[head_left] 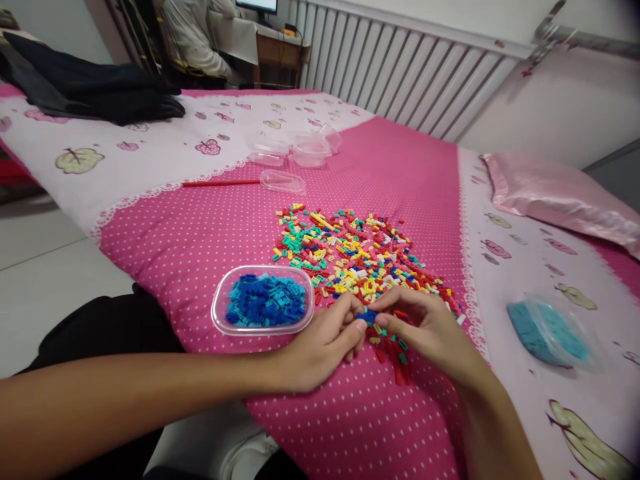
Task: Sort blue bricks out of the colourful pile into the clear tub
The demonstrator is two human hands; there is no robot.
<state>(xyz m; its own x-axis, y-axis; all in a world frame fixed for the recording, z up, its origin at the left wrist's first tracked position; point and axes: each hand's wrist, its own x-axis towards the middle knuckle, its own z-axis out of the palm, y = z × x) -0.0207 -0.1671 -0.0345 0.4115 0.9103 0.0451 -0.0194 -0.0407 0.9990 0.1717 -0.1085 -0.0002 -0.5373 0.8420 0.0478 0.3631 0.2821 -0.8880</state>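
My left hand (325,343) and my right hand (425,327) meet over the near edge of a spread pile of small building bricks (355,260). Between their fingertips sits a dark blue brick piece (367,316), pinched from both sides; whether it is one brick or several joined, I cannot tell. Just left of my left hand stands a clear plastic tub (215,320), holding blue and light blue bricks (267,299). The pile mixes red, yellow, green, white, pink and some blue bricks.
Clear containers (307,148) stand farther back on the pink bedspread (200,233). A red stick (223,183) lies by a clear lid (283,181). At right are a tub of teal bricks (550,333) and a pink pillow (565,193). Dark clothes (95,80) lie far left; a person (195,40) sits beyond.
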